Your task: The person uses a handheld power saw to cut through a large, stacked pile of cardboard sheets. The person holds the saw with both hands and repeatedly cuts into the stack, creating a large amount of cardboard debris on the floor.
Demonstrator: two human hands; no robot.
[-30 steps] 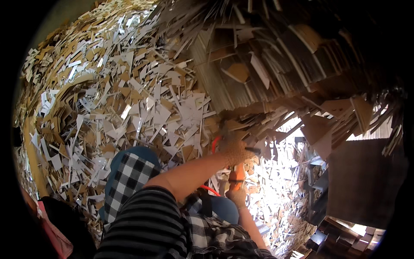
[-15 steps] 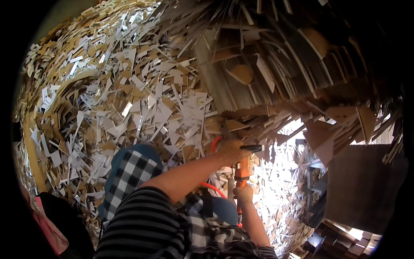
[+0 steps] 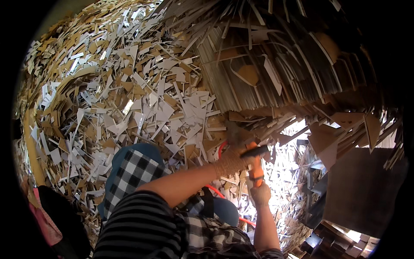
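My right hand [image 3: 261,194], in a tan knit glove, is closed round the lower part of an orange-and-black tool [image 3: 256,167]. The tool's exact kind does not show. A dark bar crosses its top end, pointing right. At that top end, my left hand [image 3: 233,162], gloved the same way, is closed against the tool, its fingers partly hidden. A red hose or cord [image 3: 222,149] curves behind my left wrist and shows again below my forearm. Just beyond my left hand, a blurred grey-brown shape [image 3: 237,131] meets the scraps.
Loose white and brown board offcuts [image 3: 159,112] cover the ground. A stack of thin boards [image 3: 267,77] rises ahead on the right, with pointed pieces [image 3: 325,142] jutting out. A dark brown panel [image 3: 360,194] stands at right. Pink-and-black cloth [image 3: 45,216] lies at the left edge.
Both hands and the tool have shifted to the right, and my right hand has risen slightly. The tool's angle has changed a little.
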